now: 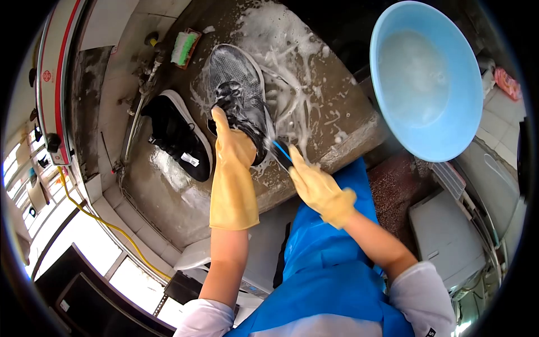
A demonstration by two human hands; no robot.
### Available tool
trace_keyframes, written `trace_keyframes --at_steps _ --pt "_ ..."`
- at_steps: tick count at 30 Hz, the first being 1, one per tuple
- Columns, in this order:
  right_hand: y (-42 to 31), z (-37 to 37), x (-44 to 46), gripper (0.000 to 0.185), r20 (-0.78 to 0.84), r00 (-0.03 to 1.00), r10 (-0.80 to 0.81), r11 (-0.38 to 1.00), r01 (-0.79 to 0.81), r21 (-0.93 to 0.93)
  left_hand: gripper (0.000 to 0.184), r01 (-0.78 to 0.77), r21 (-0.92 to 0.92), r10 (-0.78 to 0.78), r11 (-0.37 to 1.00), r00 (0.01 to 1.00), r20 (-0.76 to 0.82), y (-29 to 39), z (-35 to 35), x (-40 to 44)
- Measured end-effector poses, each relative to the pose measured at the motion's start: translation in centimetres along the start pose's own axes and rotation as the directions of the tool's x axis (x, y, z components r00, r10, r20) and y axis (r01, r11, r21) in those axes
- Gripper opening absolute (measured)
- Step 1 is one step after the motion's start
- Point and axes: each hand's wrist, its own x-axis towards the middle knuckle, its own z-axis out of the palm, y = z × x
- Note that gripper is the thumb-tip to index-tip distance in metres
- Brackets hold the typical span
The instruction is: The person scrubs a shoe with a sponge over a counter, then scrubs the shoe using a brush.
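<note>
A dark mesh sneaker (237, 76), streaked with white suds, lies on the wet counter. My left hand (230, 143), in a yellow rubber glove, grips it at the collar, thumb up and the other fingers partly hidden. In my right hand (320, 188), gloved the same way, is a slim brush (282, 155) with a black and blue handle. Its head meets the heel side of the sneaker, where motion blurs it. A second black sneaker (178, 135) with a white sole and a small white label sits to the left, apart from both hands.
Foam covers much of the brown stone counter (348, 104). At its back stands a scrub brush (184, 49) with green and white bristles, near a wall pipe (147, 84). A light blue basin (418, 135) with cloudy water is at right. A yellow hose (120, 230) runs along the left.
</note>
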Motion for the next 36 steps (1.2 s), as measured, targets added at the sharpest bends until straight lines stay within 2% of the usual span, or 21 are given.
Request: trace_keyframes --at_steps 1,3,4,6,8,9,10,13,16,17,19,20,21,23,25,28,29,30,32,35,36 --pt "1.9 0.2 -1.2 0.058 -0.033 0.996 -0.083 0.996 0.083 0.018 0.089 -0.058 0.116 0.067 0.992 0.994 -0.081 -0.4 2.0 -2.4" --pt "0.4 -2.7 -1.5 0.056 -0.117 0.992 -0.053 0.995 0.062 0.080 0.092 -0.125 0.460 0.233 0.879 0.954 -0.186 -1.3 2.6 -4.7" --pt "-0.2 -3.8 -0.6 0.055 -0.175 0.983 -0.053 0.993 0.071 0.097 0.096 -0.163 0.649 0.358 0.743 0.916 -0.180 -1.9 2.6 -5.4" --pt "-0.8 -6.0 1.9 0.052 -0.346 0.886 -0.310 0.951 0.290 -0.110 0.103 -0.109 0.916 0.529 0.386 0.840 -0.123 -2.7 4.5 -7.7" --pt "-2.1 -8.8 3.1 0.050 -0.435 0.791 -0.430 0.902 0.354 -0.247 0.098 -0.313 0.809 0.520 0.498 0.854 0.011 -3.8 5.2 -8.0" --pt "-3.1 -10.5 3.1 0.050 -0.452 0.779 -0.434 0.900 0.351 -0.258 0.095 -0.202 0.896 0.577 0.396 0.814 -0.071 -3.7 5.3 -8.0" --pt "-4.4 -12.6 2.6 0.053 -0.492 0.855 -0.164 0.967 0.238 0.092 0.095 -0.139 0.910 0.614 0.390 0.776 -0.145 -3.8 4.9 -7.0" --pt "-6.6 -17.4 2.7 0.052 -0.566 0.783 0.256 0.879 0.055 0.474 0.089 -0.160 0.873 0.610 0.461 0.771 -0.181 -4.1 5.4 -7.8" --pt "-2.1 -22.4 4.7 0.056 -0.547 0.780 0.304 0.950 -0.207 0.232 0.084 -0.188 0.846 0.585 0.499 0.793 -0.169 -3.8 5.5 -7.7" --pt "-0.5 -23.9 5.6 0.059 -0.535 0.780 0.324 0.944 -0.300 0.134 0.096 -0.225 0.848 0.561 0.480 0.822 -0.099 -3.7 5.1 -7.5" --pt "6.7 -25.4 8.0 0.057 -0.554 0.832 -0.007 0.843 -0.293 -0.451 0.104 -0.119 0.891 0.566 0.438 0.806 -0.170 -3.9 5.1 -6.3" --pt "8.3 -26.1 7.9 0.057 -0.550 0.835 -0.015 0.848 -0.280 -0.449 0.113 -0.006 0.921 0.578 0.388 0.781 -0.239 -3.8 5.3 -5.9" --pt "9.6 -26.6 7.8 0.054 -0.483 0.875 0.039 0.805 -0.314 -0.504 0.099 0.009 0.930 0.648 0.368 0.715 -0.263 -4.1 6.3 -6.8" --pt "8.1 -26.1 7.7 0.052 -0.411 0.907 0.096 0.765 -0.331 -0.552 0.093 -0.127 0.911 0.670 0.391 0.718 -0.187 -3.6 4.9 -6.0" --pt "1.1 -25.8 4.8 0.051 -0.512 0.789 0.339 0.768 -0.546 -0.333 0.092 -0.249 0.806 0.622 0.536 0.762 -0.179 -3.0 3.2 -4.7" --pt "-2.7 -22.6 1.7 0.052 -0.584 0.776 0.237 0.949 -0.313 -0.030 0.088 -0.254 0.667 0.514 0.700 0.828 -0.224 -1.0 2.0 -5.0" --pt "-4.0 -21.1 1.2 0.053 -0.568 0.797 0.205 0.978 -0.191 0.086 0.057 -0.237 0.577 0.433 0.782 0.872 -0.229 0.2 -0.5 -2.3" --pt "-4.7 -19.3 1.0 0.053 -0.525 0.836 0.161 0.985 -0.106 0.133 0.052 -0.245 0.523 0.415 0.816 0.879 -0.235 0.7 -0.5 -2.7" --pt "-5.4 -14.0 2.2 0.055 -0.352 0.935 -0.037 0.995 0.068 0.075 0.050 -0.222 0.409 0.278 0.885 0.957 -0.080 1.8 -0.8 -3.5" --pt "-4.4 -2.8 4.9 0.060 -0.169 0.936 -0.309 0.947 0.320 0.039 0.047 -0.210 0.249 0.221 0.945 0.975 -0.014 2.9 -2.3 -2.0" --pt "-4.4 -0.1 5.1 0.062 0.024 0.973 -0.229 0.964 0.224 0.144 0.045 -0.237 0.275 0.226 0.932 0.971 0.071 3.3 -2.9 -2.6"
